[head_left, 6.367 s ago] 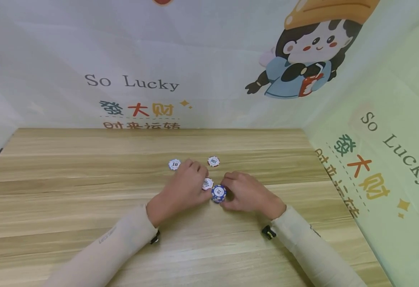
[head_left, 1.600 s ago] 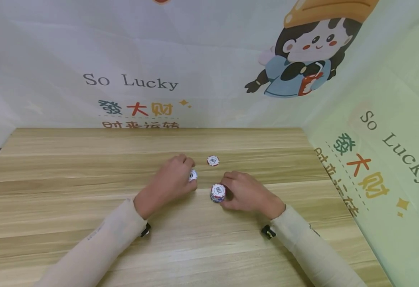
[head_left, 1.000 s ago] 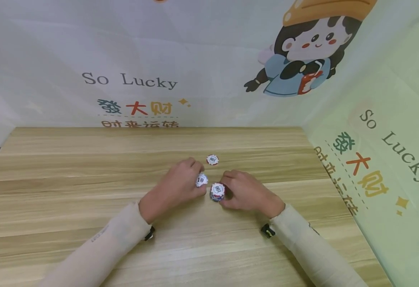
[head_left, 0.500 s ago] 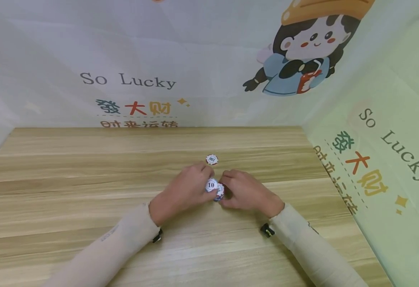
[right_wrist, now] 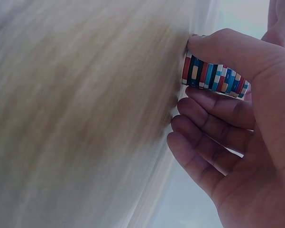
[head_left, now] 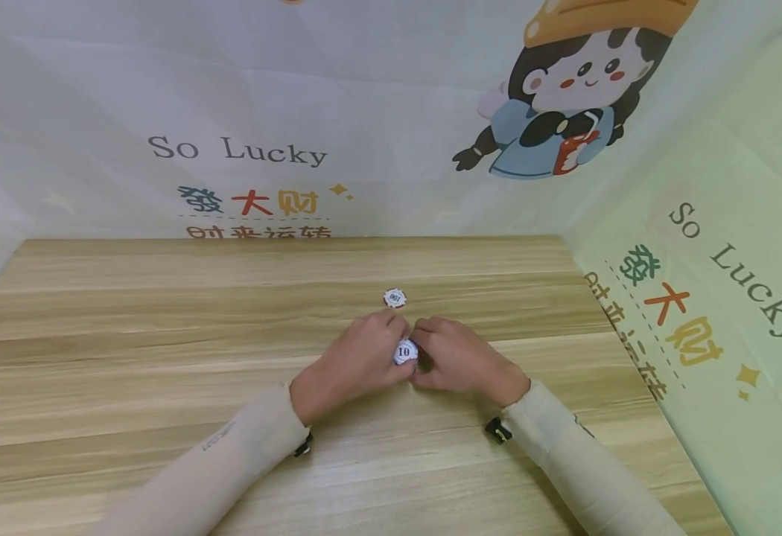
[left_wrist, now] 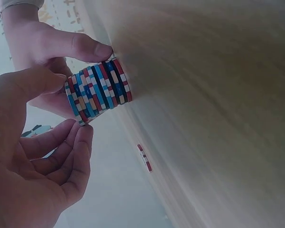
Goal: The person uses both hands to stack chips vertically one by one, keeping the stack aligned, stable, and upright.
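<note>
A stack of several poker chips (left_wrist: 98, 88) in red, blue, black and white stands on the wooden table. My right hand (head_left: 465, 356) grips its lower part between thumb and index finger, the other fingers loosely bent in the right wrist view. On the stack's top lies a white chip marked 10 (head_left: 404, 352). My left hand (head_left: 360, 353) pinches that chip at its edge between thumb and fingertips. A single red-and-white chip marked 100 (head_left: 395, 298) lies flat on the table beyond both hands.
The wooden tabletop (head_left: 163, 313) spreads around the hands. A printed cloth backdrop (head_left: 391, 119) rises along the table's far edge, and another patterned side (head_left: 733, 186) borders it on the right.
Since the oldest frame, my left hand has set a 100 chip on the stack, taken the 10 chip from the left and carried it right onto the stack. My right hand stayed put.
</note>
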Tool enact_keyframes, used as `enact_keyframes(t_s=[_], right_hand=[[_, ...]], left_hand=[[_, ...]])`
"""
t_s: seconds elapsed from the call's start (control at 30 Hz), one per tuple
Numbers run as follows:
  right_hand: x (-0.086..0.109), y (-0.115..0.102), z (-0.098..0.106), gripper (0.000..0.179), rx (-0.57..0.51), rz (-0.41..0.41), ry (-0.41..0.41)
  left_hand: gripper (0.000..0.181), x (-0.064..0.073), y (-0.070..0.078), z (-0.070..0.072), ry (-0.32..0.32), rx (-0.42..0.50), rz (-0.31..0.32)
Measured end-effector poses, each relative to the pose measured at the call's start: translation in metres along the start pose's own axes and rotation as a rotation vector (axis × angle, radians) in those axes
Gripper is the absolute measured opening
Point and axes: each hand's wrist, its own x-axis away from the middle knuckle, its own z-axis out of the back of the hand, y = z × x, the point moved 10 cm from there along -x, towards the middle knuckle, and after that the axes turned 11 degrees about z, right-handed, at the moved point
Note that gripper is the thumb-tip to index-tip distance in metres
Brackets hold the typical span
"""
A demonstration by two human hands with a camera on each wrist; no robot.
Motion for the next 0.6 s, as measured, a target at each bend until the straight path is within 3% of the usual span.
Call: enact_keyframes(t_s=[0.43,0.6], right_hand=[[-0.0009,0.0016,-0.0021,0.039,-0.02,-0.017,-0.027],[0.0008,0.0033,-0.0019,0.034,-0.039,-0.012,-0.024]], left_hand=[[0.053,0.0041,-0.0031,-0.0013,0.017,-0.028,-0.008],[0.043,0.006,-0.007,-0.0054,0.003,-0.053,-0.003]])
